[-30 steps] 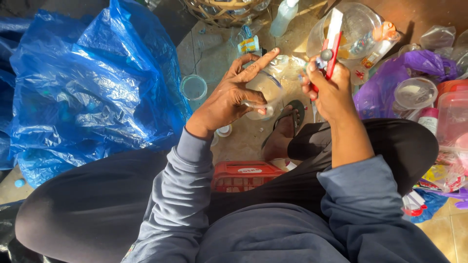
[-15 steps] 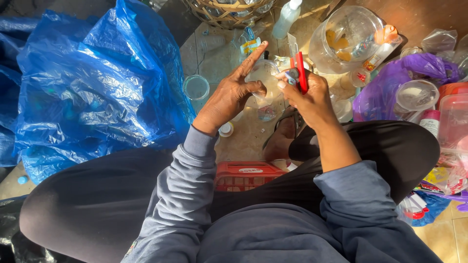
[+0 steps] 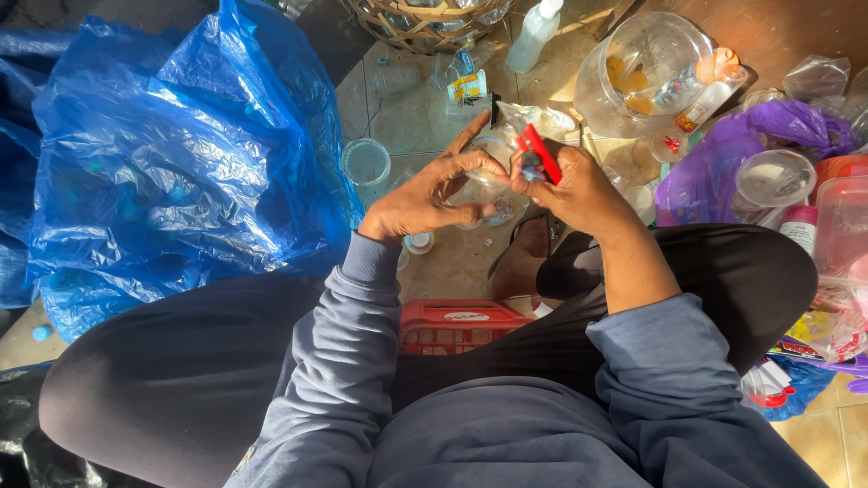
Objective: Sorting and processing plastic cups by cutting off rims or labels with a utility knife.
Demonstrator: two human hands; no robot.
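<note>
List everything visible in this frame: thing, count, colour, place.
plastic bag: one, blue, left
clear bottle: one, between both hands
red tool: one, in right hand
wicker basket: one, tan, top
large clear jar: one, top right
purple bag: one, right
clear cup: one, beside blue bag
red crate: one, under the person
left hand: on bottle
right hand: gripping tool

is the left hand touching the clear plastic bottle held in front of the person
Touching. The head view shows the left hand with its fingers curled around the clear plastic bottle, no gap visible.
</note>
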